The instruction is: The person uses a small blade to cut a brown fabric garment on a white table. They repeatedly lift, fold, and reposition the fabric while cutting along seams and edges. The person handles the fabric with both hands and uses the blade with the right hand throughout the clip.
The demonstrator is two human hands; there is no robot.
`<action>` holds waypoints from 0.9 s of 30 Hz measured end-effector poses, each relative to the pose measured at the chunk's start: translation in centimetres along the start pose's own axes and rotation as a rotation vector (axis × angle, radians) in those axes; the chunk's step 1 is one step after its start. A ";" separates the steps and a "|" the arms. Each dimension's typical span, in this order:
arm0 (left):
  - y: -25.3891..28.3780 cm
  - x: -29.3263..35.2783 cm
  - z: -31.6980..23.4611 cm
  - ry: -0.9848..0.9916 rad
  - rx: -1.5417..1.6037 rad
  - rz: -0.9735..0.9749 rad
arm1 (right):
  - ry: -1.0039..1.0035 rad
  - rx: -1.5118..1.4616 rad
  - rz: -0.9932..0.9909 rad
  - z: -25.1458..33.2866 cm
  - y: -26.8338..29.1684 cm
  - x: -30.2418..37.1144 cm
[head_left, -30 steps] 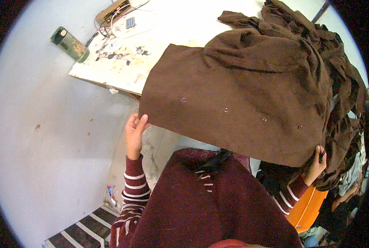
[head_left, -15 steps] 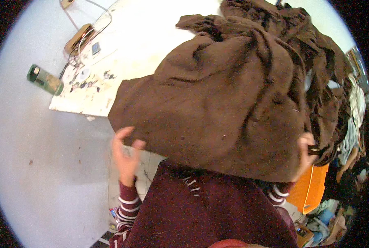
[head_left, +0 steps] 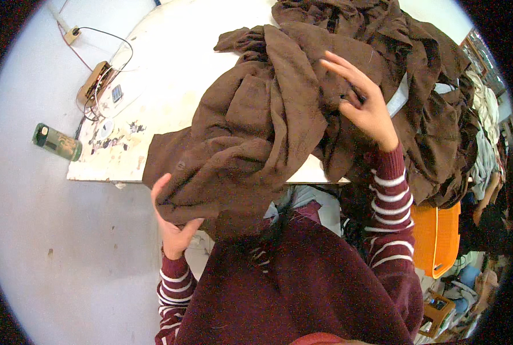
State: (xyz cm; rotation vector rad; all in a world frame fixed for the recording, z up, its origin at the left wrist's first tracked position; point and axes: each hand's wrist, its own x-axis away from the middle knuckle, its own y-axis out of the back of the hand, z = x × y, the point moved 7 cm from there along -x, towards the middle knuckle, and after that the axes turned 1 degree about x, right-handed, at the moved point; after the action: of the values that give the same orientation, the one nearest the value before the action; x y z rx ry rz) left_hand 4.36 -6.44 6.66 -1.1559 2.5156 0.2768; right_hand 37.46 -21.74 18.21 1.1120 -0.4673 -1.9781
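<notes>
Over the near edge of the table (head_left: 170,98) hangs the cloth (head_left: 233,149); your left hand (head_left: 175,234), thumb and fingers spread wide, cups it, seemingly to support the droop. Your right hand (head_left: 371,109) is half-curled over it; whether pinching any, I cannot tell.

Dark brown fabric (head_left: 239,138) bunched on a stained white tabletop (head_left: 164,69).
The bare left hand (head_left: 174,233) spreads thumb and fingers at the fabric's near left edge; the bare right hand (head_left: 367,106) is over it, some fingers extended, others curled. Leftward, a green cylindrical bottle (head_left: 57,142).
</notes>
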 end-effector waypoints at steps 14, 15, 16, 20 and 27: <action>15.4 -15.2 2.2 -0.052 -0.337 -0.270 | -0.088 0.047 0.043 -7.9 2.7 -6.7; 15.5 -15.0 4.2 0.004 -0.420 -0.275 | -0.178 0.107 0.141 -9.3 1.5 -5.7; 14.3 -14.9 6.6 0.057 -0.501 -0.138 | -0.282 0.133 0.208 -10.7 -0.3 -4.2; 12.1 -13.3 10.6 0.212 -0.571 0.119 | -0.210 0.090 0.065 -10.9 -0.8 -0.8; 6.2 -12.5 -0.1 -0.333 -0.730 -0.035 | -0.041 0.270 -0.082 -3.2 2.4 2.9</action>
State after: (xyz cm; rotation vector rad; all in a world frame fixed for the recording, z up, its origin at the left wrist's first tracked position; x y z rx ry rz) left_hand 7.14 6.19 11.90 -1.2507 2.1312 1.3375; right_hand 40.41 -25.29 16.49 1.2746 -0.7382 -2.0551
